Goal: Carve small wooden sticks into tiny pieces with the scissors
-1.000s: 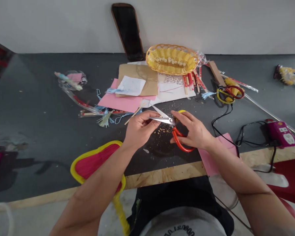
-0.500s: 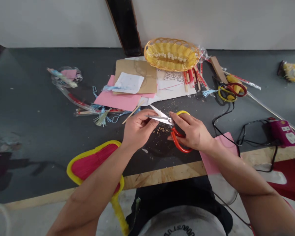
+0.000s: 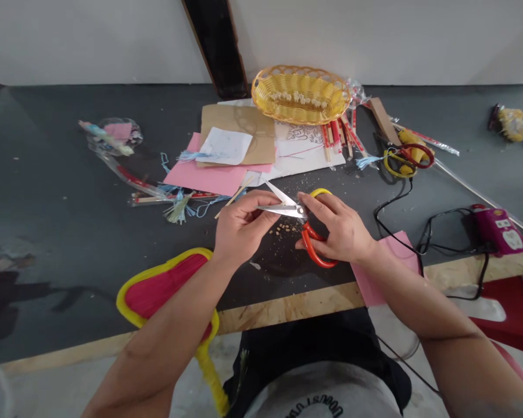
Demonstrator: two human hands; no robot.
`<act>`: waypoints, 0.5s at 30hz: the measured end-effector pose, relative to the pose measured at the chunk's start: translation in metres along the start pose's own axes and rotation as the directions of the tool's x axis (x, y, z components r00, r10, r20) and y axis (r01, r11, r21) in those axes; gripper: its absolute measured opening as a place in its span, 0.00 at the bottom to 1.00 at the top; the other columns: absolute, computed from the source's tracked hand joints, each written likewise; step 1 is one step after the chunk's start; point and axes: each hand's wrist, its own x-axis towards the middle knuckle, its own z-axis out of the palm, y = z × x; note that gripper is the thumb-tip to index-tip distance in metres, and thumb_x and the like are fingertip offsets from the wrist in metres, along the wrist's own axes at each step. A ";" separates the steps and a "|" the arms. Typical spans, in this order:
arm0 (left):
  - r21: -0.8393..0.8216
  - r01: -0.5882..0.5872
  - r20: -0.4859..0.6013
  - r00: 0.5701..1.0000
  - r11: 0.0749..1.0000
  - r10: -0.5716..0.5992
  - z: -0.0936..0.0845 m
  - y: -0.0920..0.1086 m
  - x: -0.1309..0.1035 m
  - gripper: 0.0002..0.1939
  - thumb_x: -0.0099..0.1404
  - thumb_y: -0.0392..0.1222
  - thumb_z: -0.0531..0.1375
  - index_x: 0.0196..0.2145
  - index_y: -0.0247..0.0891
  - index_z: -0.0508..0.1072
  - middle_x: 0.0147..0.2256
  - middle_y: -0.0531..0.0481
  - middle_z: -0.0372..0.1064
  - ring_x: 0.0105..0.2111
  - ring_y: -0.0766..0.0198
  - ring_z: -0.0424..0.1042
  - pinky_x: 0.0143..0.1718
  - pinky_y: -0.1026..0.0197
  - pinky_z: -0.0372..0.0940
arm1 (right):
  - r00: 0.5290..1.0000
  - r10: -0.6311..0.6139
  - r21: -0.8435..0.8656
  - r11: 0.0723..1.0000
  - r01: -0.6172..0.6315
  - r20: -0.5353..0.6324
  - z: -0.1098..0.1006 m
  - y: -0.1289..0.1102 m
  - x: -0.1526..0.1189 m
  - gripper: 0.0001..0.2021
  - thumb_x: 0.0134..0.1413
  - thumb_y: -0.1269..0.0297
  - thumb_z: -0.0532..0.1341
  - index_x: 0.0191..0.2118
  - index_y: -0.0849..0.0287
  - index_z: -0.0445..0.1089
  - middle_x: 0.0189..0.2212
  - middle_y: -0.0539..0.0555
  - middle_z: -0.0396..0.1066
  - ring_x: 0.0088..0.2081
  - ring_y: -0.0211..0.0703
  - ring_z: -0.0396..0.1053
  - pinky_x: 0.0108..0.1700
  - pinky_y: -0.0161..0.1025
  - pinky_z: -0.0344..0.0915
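Observation:
My right hand (image 3: 342, 227) grips scissors (image 3: 317, 238) with one yellow and one red handle, their blades parted and pointing left. My left hand (image 3: 240, 229) is pinched closed beside the blades; what its fingertips hold is too small to make out. The lower blade reaches across the left fingertips. Small tan bits (image 3: 283, 230) lie scattered on the dark table (image 3: 157, 232) beneath the scissors. A thin wooden stick (image 3: 233, 198) lies just behind my left hand.
Behind are a yellow basket (image 3: 300, 96), brown paper (image 3: 261, 136) and pink paper (image 3: 204, 176). Second scissors (image 3: 407, 159) and a purple device (image 3: 500, 231) with black cords lie right. A red fan-shaped piece with yellow edging (image 3: 165, 287) sits under my left forearm.
The whole view has shifted slightly, with things appearing a little further left. Both hands keep nearly the same pose, and the scissor blades remain parted.

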 end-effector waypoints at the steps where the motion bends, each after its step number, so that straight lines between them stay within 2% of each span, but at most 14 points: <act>1: -0.009 0.007 0.020 1.000 1.000 -0.007 0.000 0.001 0.000 0.04 0.60 0.43 0.69 0.31 0.42 0.81 0.37 0.48 0.78 0.29 0.66 0.70 0.26 0.63 0.61 | 1.000 -0.002 0.008 1.000 0.002 0.005 0.000 0.001 0.000 0.40 0.58 0.41 0.64 0.69 0.58 0.57 0.50 0.62 0.71 0.52 0.55 0.72 0.55 0.53 0.74; 7: -0.022 0.009 0.071 0.997 1.000 -0.007 -0.003 0.004 0.000 0.05 0.61 0.43 0.68 0.27 0.43 0.81 0.34 0.48 0.76 0.28 0.65 0.70 0.26 0.61 0.61 | 0.999 -0.022 0.033 0.999 0.021 0.024 -0.001 0.003 -0.001 0.41 0.58 0.39 0.62 0.70 0.57 0.55 0.50 0.62 0.71 0.52 0.55 0.72 0.56 0.53 0.74; 10: -0.031 0.010 0.065 0.998 0.999 -0.007 -0.003 0.003 -0.001 0.04 0.61 0.43 0.68 0.29 0.43 0.81 0.34 0.48 0.76 0.28 0.65 0.69 0.25 0.61 0.61 | 0.999 -0.026 0.015 1.000 0.025 0.031 -0.002 0.001 -0.002 0.41 0.59 0.39 0.62 0.70 0.58 0.56 0.49 0.62 0.71 0.51 0.54 0.72 0.55 0.51 0.75; 15: -0.038 0.048 0.018 0.999 0.998 -0.047 0.000 0.000 -0.001 0.06 0.59 0.45 0.70 0.29 0.42 0.80 0.34 0.48 0.76 0.26 0.66 0.68 0.23 0.62 0.59 | 0.996 0.040 -0.047 0.998 -0.037 0.083 -0.004 -0.003 -0.004 0.38 0.60 0.43 0.63 0.68 0.58 0.59 0.49 0.62 0.72 0.51 0.56 0.72 0.51 0.52 0.76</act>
